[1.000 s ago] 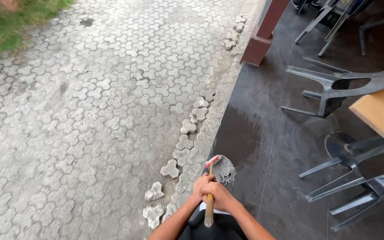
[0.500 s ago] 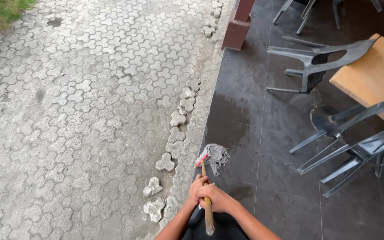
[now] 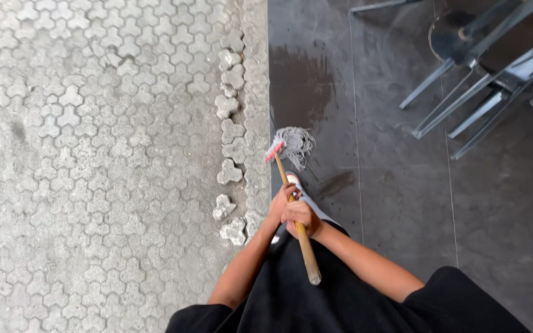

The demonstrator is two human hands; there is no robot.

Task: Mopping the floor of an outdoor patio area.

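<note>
While both hands, left hand (image 3: 279,206) and right hand (image 3: 301,217), clasp the wooden mop handle (image 3: 297,225), its grey mop head (image 3: 292,145) rests on dark wet tile (image 3: 390,179).

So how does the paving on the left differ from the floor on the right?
The paving is light grey, made of small interlocking blocks, with rough loose pieces along its edge; the floor is dark, made of large smooth tiles. The paving looks dry, while the floor shows a wet patch by the mop. Both are flat ground meeting at the kerb.
</note>
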